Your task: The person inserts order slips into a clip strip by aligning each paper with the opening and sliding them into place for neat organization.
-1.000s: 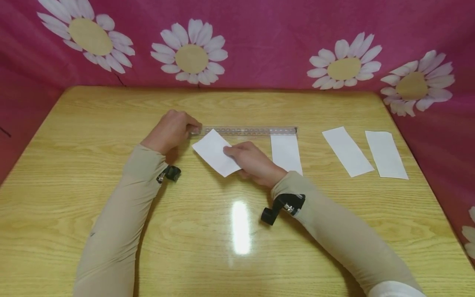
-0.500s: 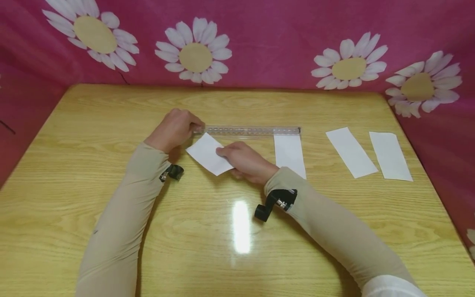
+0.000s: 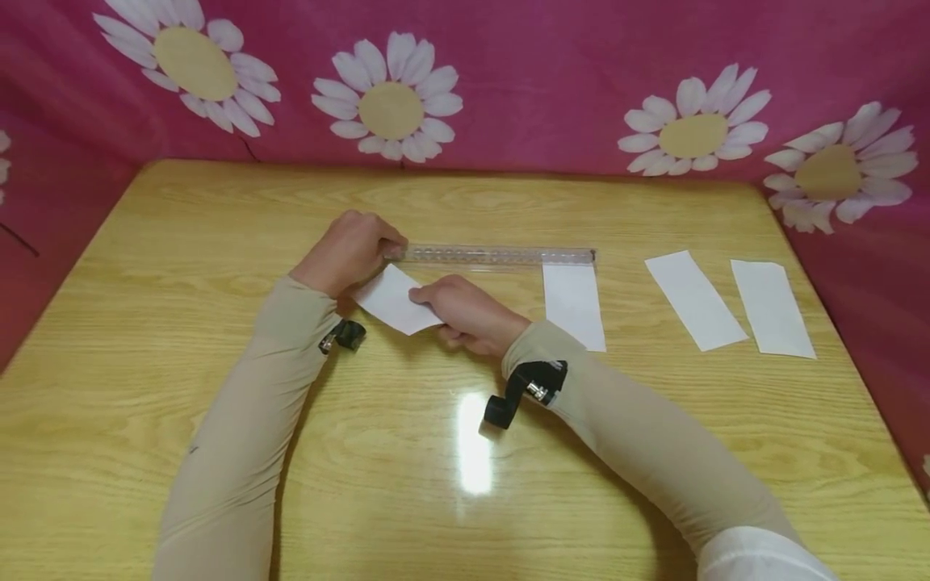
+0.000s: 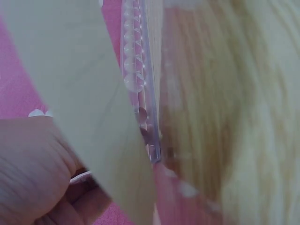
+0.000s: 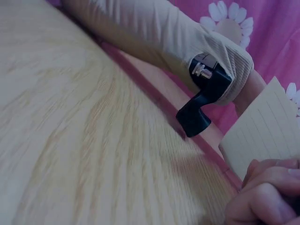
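Note:
My left hand (image 3: 350,250) grips the left end of a long clear plastic strip (image 3: 479,256) with a row of round shapes along it. Between thumb and curled fingers, my right hand (image 3: 468,311) holds a small white sheet of paper (image 3: 392,300), tilted and close beside the left hand. Faint ruled lines mark the held paper (image 5: 262,126) in the right wrist view, where it hides most of the left hand. Another white paper (image 3: 574,303) lies on the table with its top edge at the strip's right end. In the left wrist view the held paper (image 4: 79,93) partly covers the strip (image 4: 136,61).
Two more white papers, a slanted one (image 3: 696,300) and another (image 3: 773,308), lie to the right on the wooden table (image 3: 378,484). A pink cloth (image 3: 538,81) with daisies hangs behind the far edge. Each wrist wears a black camera strap (image 3: 534,387).
My right hand has moved the held paper left, toward the left hand, and tipped it more. The left hand keeps its grip on the strip's end. The whole view has shifted slightly.

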Available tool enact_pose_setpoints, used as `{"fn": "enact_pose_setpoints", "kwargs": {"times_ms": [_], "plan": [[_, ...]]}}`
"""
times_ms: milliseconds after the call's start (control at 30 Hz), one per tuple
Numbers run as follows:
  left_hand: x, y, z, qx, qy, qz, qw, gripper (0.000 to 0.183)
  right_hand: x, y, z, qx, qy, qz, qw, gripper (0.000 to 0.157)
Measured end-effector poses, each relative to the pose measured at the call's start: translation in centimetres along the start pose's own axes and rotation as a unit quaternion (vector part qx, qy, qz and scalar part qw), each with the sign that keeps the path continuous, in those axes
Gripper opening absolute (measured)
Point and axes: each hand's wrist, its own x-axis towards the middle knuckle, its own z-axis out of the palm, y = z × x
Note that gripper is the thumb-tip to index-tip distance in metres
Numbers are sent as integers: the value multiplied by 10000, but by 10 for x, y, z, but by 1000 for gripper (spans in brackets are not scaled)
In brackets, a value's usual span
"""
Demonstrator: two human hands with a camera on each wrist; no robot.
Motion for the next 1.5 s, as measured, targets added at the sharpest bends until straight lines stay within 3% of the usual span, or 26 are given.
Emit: {"fn": "enact_pose_setpoints", "kwargs": {"times_ms": [167,700,1033,1333,1500], "plan": [[0,0,1,-31,45,80,10000,20,6,-3,4,300,31,115,9995,30],[-3,4,-1,-157,-56,-113,9998,23,17,-8,14,1185,41,215,9927,38],[-2,3,0,-90,-76,-67,9999,23,21,-10,20,1997,-2,306,9794,18],[-1,2,-1,47,-5,171,9998,20,24,-9,25,2605,-5,273,9651,19],[0,1,0,16,-59,80,9999,20,27,-9,31,2912,77,180,9565,16]]}}
